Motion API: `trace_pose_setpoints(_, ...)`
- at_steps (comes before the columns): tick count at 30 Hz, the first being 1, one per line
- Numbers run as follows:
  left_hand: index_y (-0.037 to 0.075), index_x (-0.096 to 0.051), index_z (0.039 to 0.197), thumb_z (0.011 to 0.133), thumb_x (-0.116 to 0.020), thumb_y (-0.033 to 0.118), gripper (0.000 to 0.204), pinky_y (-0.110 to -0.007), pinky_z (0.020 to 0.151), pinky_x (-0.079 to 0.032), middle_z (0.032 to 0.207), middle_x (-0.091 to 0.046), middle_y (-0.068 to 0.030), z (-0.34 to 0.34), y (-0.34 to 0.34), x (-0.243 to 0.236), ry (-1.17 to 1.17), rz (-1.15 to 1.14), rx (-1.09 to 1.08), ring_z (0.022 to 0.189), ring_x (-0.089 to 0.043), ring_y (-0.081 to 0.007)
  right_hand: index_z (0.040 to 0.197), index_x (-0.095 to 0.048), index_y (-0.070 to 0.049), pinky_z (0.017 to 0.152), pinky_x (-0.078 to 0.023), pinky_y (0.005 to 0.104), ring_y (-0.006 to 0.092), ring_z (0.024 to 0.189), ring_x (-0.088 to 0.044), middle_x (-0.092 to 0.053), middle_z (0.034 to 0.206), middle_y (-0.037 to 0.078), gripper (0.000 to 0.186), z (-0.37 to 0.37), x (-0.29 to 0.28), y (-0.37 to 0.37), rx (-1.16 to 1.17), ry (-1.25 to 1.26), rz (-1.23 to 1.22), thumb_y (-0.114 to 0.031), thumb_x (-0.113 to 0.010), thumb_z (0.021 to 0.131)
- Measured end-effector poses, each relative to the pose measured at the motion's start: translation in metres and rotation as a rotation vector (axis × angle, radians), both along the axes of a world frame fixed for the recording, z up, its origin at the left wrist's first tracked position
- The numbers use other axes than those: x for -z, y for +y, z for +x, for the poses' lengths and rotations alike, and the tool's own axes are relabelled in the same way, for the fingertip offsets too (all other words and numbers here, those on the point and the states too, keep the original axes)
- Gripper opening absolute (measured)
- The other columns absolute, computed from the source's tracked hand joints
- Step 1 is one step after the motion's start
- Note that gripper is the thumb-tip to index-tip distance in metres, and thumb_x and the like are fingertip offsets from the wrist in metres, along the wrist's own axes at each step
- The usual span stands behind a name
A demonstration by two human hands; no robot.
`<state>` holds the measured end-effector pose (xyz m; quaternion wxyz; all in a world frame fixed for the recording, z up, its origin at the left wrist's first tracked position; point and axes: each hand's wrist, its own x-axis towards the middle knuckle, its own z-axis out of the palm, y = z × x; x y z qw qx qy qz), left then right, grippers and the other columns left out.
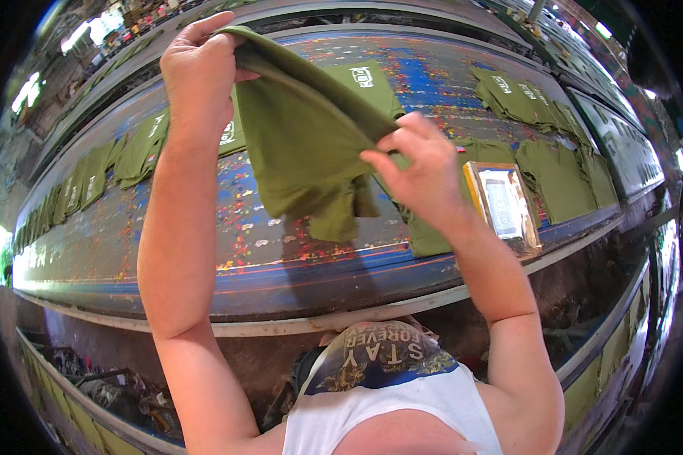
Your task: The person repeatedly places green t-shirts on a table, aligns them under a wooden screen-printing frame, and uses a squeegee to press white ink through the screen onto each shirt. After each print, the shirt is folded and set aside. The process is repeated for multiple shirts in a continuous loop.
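An olive-green garment, seemingly a T-shirt (303, 144), hangs in the air above the long table, stretched between my two hands. My left hand (201, 72), raised at the upper left, pinches one end of its edge. Lower and to the right, my right hand (425, 167) is closed on the other end of that edge, slightly blurred. The cloth's lower part droops toward the table, and its folds hide some of the surface. Just beyond my right wrist lies a wooden-framed printing screen (501, 205) with a pale panel, resting among green shirts.
The long table (265, 292) is speckled with bits of coloured paint. Printed green shirts (91, 182) lie in a row along its left, with more printed shirts (516, 98) at the far right. Green shirts (558, 182) lie near right. A metal rail (341, 324) edges the near side.
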<state>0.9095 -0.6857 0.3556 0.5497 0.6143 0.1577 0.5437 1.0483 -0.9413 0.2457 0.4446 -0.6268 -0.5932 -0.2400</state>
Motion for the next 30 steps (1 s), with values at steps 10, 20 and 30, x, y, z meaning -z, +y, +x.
trace_pose_setpoints(10, -0.004, -0.076, 0.131, 0.105, -0.062, 0.003, 0.030, -0.035, 0.065, -0.071, 0.111, -0.081, -0.0199, 0.107, -0.014, 0.000, 0.031, -0.028, 0.161, 0.076, -0.081, -0.0247, 0.108, -0.074, 0.000, 0.079, -0.060, 0.0334, 0.0180, 0.084, -0.075, -0.077, 0.097, 0.009, 0.020, 0.174, -0.121, -0.068, 0.195, -0.239, -0.096, -0.004, -0.088, 0.096)
trace_pose_setpoints(20, -0.011, -0.073, 0.121, 0.099, -0.068, -0.003, 0.024, -0.037, 0.066, -0.071, 0.101, -0.079, -0.0203, 0.319, -0.041, 0.035, 0.157, -0.166, 0.106, 0.073, -0.081, -0.0275, 0.111, -0.080, -0.011, 0.088, -0.062, 0.0522, 0.0423, 0.103, -0.077, -0.080, 0.110, 0.015, 0.016, 0.406, -0.065, -0.014, 0.295, -0.170, -0.117, -0.006, -0.074, 0.097)
trace_pose_setpoints(30, -0.006, -0.075, 0.132, 0.089, -0.074, 0.002, 0.043, -0.035, 0.068, -0.060, 0.096, -0.076, -0.0142, 0.425, -0.021, 0.174, 0.258, 0.037, -0.232, 0.075, -0.071, -0.0169, 0.105, -0.078, -0.009, 0.091, -0.062, 0.0528, 0.0433, 0.105, -0.076, -0.076, 0.110, 0.016, 0.022, 0.524, 0.068, 0.024, 0.201, 0.088, 0.035, 0.005, -0.067, 0.092)
